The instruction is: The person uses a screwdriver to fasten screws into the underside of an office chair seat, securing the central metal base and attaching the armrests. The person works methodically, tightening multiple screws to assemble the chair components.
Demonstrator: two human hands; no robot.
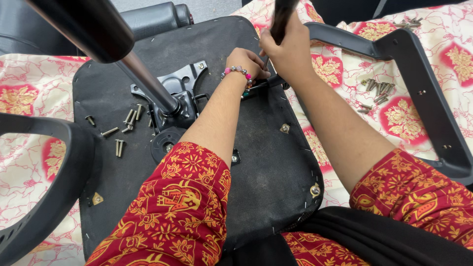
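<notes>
Gripping a dark screwdriver handle [282, 19] in your right hand [290, 51], fingers wrapped tight round it, you have the shaft pointed down at the far edge of the upturned chair seat [266, 167]. Your left hand [246, 64] is pinched at the tip, steadying what looks like a screw at a dark bracket [263, 83]; the fastener itself is hidden under your fingers. You appear to be driving or loosening a fastener there. Keep the driver upright and press firmly so the tip does not slip. Loose screws [123, 129] lie on the seat's left side, beside the metal mechanism plate [177, 93] and gas cylinder [143, 79]. More screws [377, 91] lie on the patterned cloth [345, 79], by the right armrest [419, 88].
</notes>
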